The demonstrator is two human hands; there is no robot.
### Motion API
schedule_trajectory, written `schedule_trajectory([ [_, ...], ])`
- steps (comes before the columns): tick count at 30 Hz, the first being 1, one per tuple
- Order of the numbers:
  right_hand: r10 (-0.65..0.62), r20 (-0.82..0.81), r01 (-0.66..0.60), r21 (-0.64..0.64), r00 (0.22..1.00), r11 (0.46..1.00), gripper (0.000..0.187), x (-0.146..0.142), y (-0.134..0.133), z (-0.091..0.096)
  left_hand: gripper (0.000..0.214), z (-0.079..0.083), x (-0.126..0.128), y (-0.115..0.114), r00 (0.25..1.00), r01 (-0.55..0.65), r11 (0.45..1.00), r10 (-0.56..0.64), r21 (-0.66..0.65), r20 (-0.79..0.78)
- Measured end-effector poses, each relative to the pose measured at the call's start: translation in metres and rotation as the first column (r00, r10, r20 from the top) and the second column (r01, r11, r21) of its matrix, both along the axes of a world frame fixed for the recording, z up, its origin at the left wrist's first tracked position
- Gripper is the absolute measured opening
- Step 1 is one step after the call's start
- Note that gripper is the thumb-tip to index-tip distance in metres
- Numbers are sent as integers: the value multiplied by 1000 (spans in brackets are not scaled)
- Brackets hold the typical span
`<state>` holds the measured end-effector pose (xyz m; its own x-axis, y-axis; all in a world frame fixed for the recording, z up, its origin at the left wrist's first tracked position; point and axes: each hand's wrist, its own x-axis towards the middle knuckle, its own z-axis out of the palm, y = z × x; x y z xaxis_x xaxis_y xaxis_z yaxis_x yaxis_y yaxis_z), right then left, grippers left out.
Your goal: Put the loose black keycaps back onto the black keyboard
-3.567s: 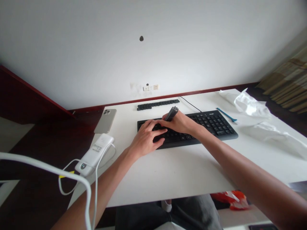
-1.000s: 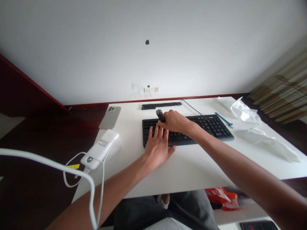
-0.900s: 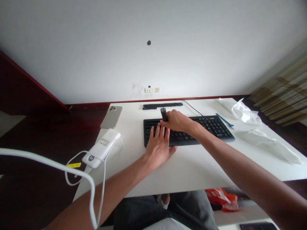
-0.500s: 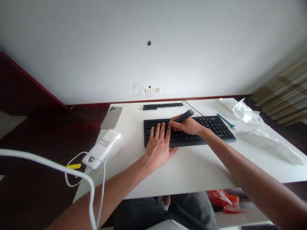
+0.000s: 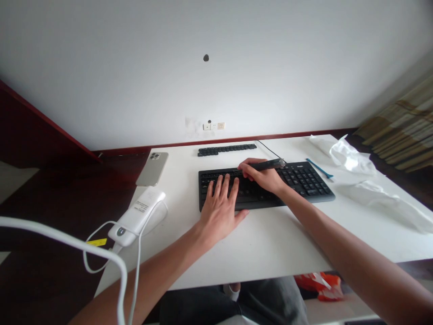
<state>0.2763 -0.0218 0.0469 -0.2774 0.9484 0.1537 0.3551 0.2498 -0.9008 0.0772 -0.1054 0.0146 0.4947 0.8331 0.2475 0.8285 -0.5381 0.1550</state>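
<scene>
A black keyboard (image 5: 304,180) lies across the middle of the white desk (image 5: 270,234). My left hand (image 5: 219,205) rests flat on its left end, fingers spread and holding nothing. My right hand (image 5: 264,176) is closed round a thin dark tool (image 5: 269,165), held almost level over the upper key rows with its tip toward the keys on the left. A row of loose black keycaps (image 5: 225,149) lies behind the keyboard near the wall.
A phone (image 5: 153,168) lies face down at the desk's left edge. Nearer me sits a white power bank (image 5: 137,216) with a white cable. A blue stick (image 5: 320,168) and crumpled white plastic (image 5: 352,155) lie to the right. An orange bag (image 5: 321,284) is under the desk.
My right hand has turned the dark tool from upright to nearly level and shifted right along the keys. My left hand went from curled to flat on the keyboard's left end.
</scene>
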Motion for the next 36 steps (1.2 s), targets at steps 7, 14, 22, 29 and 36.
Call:
schedule_trajectory([
  [7, -275, -110, 281, 44, 955, 959, 41, 0, -5, -2, 89, 20, -11, 15, 993, 12, 1000, -13, 8, 116],
  [14, -186, -7, 186, 101, 982, 977, 52, -16, -29, 6, 95, 32, -8, 23, 921, 46, 992, -89, 121, 379],
  [22, 51, -152, -48, 25, 987, 999, 40, -27, -41, 6, 63, 22, -9, 23, 858, 97, 991, -130, 91, 496],
  [29, -36, -345, 6, -87, 938, 996, 38, -16, -25, 11, 47, 18, -21, 43, 754, 9, 995, 57, -97, 654],
  [36, -168, -486, 73, -209, 858, 975, 45, -13, -13, 1, 24, 25, -25, 47, 705, 15, 993, 72, -115, 706],
])
